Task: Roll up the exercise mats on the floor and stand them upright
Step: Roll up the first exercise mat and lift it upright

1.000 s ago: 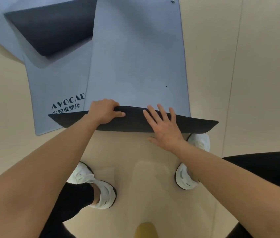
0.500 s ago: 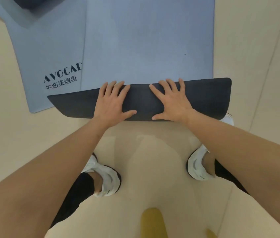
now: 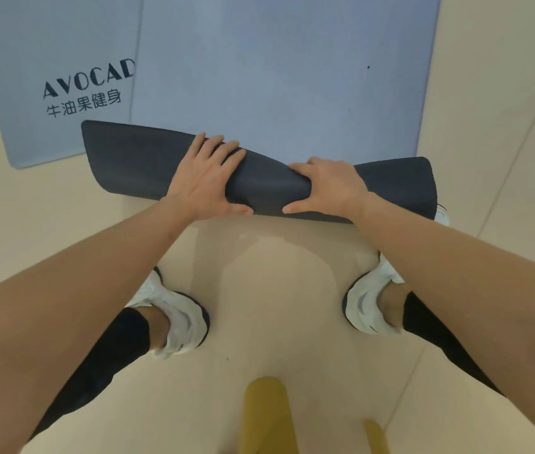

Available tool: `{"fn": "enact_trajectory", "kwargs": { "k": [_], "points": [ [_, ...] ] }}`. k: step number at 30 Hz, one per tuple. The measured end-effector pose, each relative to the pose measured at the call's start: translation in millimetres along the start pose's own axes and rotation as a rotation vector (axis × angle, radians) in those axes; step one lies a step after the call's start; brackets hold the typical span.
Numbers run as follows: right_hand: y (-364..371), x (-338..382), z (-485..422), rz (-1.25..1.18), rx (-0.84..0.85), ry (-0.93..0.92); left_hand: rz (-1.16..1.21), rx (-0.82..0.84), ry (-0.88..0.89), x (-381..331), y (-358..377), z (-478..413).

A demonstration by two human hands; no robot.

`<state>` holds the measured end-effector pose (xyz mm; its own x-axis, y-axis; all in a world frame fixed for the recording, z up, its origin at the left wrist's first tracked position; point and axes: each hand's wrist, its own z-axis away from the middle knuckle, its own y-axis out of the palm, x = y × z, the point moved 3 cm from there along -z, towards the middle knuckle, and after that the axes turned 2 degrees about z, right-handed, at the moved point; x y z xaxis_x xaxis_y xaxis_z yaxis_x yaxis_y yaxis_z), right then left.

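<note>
A blue-grey exercise mat [image 3: 276, 77] lies flat on the floor ahead of me. Its near end is folded over into a loose roll [image 3: 269, 181] that shows the dark underside. My left hand [image 3: 207, 181] grips the roll left of its middle, fingers over the top and thumb at the near edge. My right hand [image 3: 328, 188] grips it right of the middle in the same way. The roll is tight between my hands and flares flat at both ends. A second blue-grey mat [image 3: 53, 60] with dark "AVOCAD" lettering lies partly under the first, at the left.
The floor [image 3: 269, 290] is pale beige tile. My two feet in white shoes [image 3: 177, 319] [image 3: 371, 306] stand just behind the roll. A yellow object [image 3: 266, 417] hangs at the bottom edge of the view.
My hands lay flat on the folded dark flap; now their fingers curl over it and the flap's middle is bunched into a roll. The view has shifted closer.
</note>
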<state>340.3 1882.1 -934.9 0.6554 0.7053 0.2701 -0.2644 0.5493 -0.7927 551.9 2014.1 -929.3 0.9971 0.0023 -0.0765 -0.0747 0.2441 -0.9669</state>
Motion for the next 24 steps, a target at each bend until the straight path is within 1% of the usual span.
{"fn": "enact_trajectory", "kwargs": {
  "k": [3, 5, 7, 8, 10, 13, 15, 18, 20, 22, 24],
  "points": [
    [-5, -5, -4, -0.159, 0.101, 0.033, -0.005, 0.05, 0.006, 0, 6, 4],
    [-6, -8, -7, -0.195, 0.161, 0.048, 0.032, 0.124, -0.014, 1, 7, -1],
    [-8, -8, -8, -0.174, 0.159, 0.051, 0.094, 0.205, -0.026, 4, 4, -8],
    [-10, -8, -7, -0.133, 0.12, 0.043, 0.134, 0.255, -0.04, 6, 2, -11],
    [-12, -10, -1, -0.01, -0.011, 0.034, 0.183, 0.333, -0.063, 10, -3, -16],
    [-8, -9, 18, 0.143, -0.221, 0.125, 0.175, 0.334, -0.07, 10, -18, -19],
    [1, -2, 33, 0.181, -0.322, 0.178, 0.15, 0.32, -0.06, 8, -29, -17],
    [6, 10, 50, 0.159, -0.39, 0.144, 0.123, 0.345, -0.056, 5, -46, -8],
    [0, 14, 51, 0.14, -0.348, 0.109, 0.128, 0.401, -0.068, 6, -56, -2],
    [-6, 17, 48, 0.095, -0.26, 0.093, 0.179, 0.462, -0.103, 9, -63, 2],
    [-8, 19, 42, 0.063, -0.191, 0.08, 0.226, 0.483, -0.132, 12, -67, 7]
  ]
}}
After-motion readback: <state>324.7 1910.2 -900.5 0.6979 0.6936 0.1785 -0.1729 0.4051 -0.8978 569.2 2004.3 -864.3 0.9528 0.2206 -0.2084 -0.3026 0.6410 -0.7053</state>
